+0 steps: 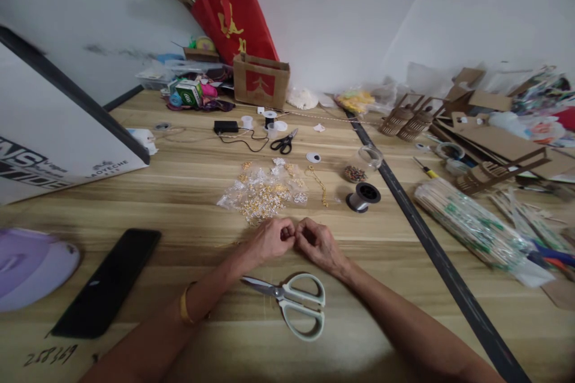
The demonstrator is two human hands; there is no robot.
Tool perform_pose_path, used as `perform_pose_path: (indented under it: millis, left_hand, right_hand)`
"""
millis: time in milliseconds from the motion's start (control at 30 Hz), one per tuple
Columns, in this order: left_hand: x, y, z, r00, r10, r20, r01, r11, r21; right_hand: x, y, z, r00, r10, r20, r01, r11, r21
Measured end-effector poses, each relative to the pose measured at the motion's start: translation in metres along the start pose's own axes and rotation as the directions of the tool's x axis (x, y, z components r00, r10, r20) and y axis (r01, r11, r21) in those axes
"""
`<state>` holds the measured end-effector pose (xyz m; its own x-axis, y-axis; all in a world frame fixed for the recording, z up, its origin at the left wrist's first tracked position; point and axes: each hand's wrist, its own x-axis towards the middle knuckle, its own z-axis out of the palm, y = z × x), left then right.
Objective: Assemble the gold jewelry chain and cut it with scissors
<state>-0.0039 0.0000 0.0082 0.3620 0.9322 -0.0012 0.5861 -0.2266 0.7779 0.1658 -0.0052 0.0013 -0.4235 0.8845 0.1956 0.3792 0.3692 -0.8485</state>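
My left hand (pixel 273 238) and my right hand (pixel 320 244) meet fingertip to fingertip just above the wooden table. The fingers of both are curled into a pinch. Whatever lies between the fingertips is too small to make out. Right beyond my left hand spreads a pile of gold and clear beads (pixel 265 200), partly on crumpled clear plastic bags (pixel 242 185). A short gold chain (pixel 321 185) lies past my right hand. Closer to me, between my forearms, rest slightly opened scissors (pixel 283 293) with pale green handles.
A wire spool (pixel 363 197) and a jar of brown beads (pixel 357 173) stand to the right, near a dark strip (pixel 415 221). Black-handled scissors (pixel 284 142) lie farther back. A black phone (pixel 108 281) is at left, wrapped sticks (pixel 476 224) at right.
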Motion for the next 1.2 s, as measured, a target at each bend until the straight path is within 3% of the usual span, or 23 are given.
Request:
perform_pose_path:
  millis: [167,300,433,733,900,1067,1200]
  left_hand:
    - [0.0,0.003,-0.001,1.0,-0.001,0.004,0.001,1.0,0.023]
    - [0.002,0.001,-0.003,1.0,-0.009,0.027,0.011,0.997,-0.076]
    - [0.004,-0.002,-0.004,0.998,-0.03,0.059,0.041,0.98,-0.195]
    - [0.005,-0.004,-0.005,0.996,-0.057,0.07,0.074,0.959,-0.272]
    - [0.006,-0.005,-0.006,0.981,-0.083,0.177,0.161,0.854,-0.495]
    - [0.008,-0.009,-0.009,0.952,-0.094,0.29,0.263,0.734,-0.626]
    - [0.008,-0.012,-0.011,0.946,-0.088,0.313,0.284,0.692,-0.664]
  right_hand:
    - [-0.001,-0.003,0.001,1.0,0.012,-0.02,-0.012,1.0,-0.028]
    - [-0.001,-0.004,0.001,0.999,0.045,-0.007,-0.045,0.999,-0.025]
    - [-0.002,-0.002,0.002,0.998,0.056,0.001,-0.056,0.998,0.009]
    - [-0.002,0.002,0.004,0.99,0.135,0.048,-0.142,0.975,0.169]
    - [-0.002,0.003,0.005,0.987,0.146,0.072,-0.159,0.957,0.241]
    - [-0.002,0.001,0.004,0.996,0.081,0.035,-0.085,0.987,0.137]
    - [-0.003,0.0,0.003,1.0,-0.001,0.003,0.001,1.0,0.031]
